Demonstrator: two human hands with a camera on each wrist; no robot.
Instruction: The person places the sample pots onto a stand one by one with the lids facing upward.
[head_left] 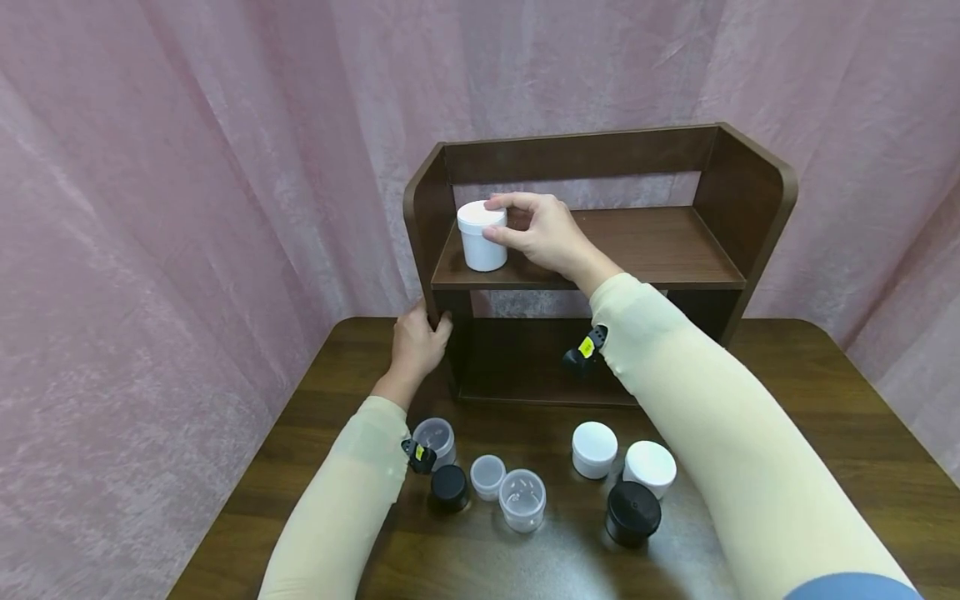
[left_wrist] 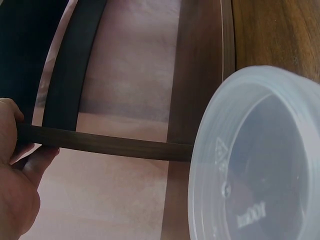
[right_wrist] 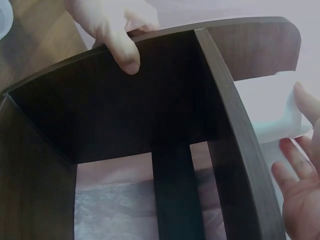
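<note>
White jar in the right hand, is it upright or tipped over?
Upright: in the head view, the jar has its lid on top and base below.

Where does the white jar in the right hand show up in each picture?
Head: the jar is slightly above centre.
Left wrist: not in it.
Right wrist: the jar is at the right, around mid-height.
Shared landmark: the left hand, gripping the side of the shelf.

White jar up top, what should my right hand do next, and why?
Probably let your right hand loosen its grip on the white jar once it feels seated: it's upright at the left end of the upper shelf, base on or just above it, and your left hand holds the side panel.
</note>
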